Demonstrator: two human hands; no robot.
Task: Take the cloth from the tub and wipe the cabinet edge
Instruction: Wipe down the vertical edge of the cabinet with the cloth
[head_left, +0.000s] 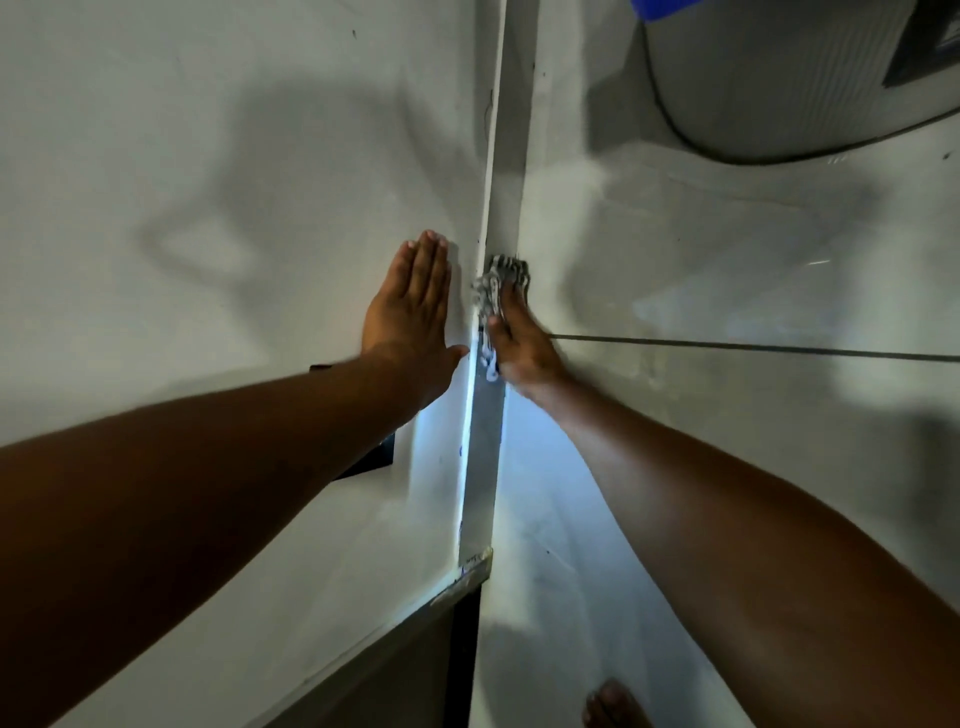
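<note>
A: Support surface? Noted a pale tiled floor (727, 291), one dark grout line crossing it.

B: What stood on it?

A: A white cabinet (260, 156), its bottom corner meeting the floor; a large grey tub (769, 78) at the far right; a bare foot (615, 704) at the lower edge.

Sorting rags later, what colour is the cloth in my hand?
Grey with white flecks, a mottled cloth, seen in the head view.

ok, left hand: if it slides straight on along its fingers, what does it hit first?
Looks free: the left hand lies flat on the white cabinet panel, pointing up it, with only bare panel ahead. The edge strip runs alongside.
</note>
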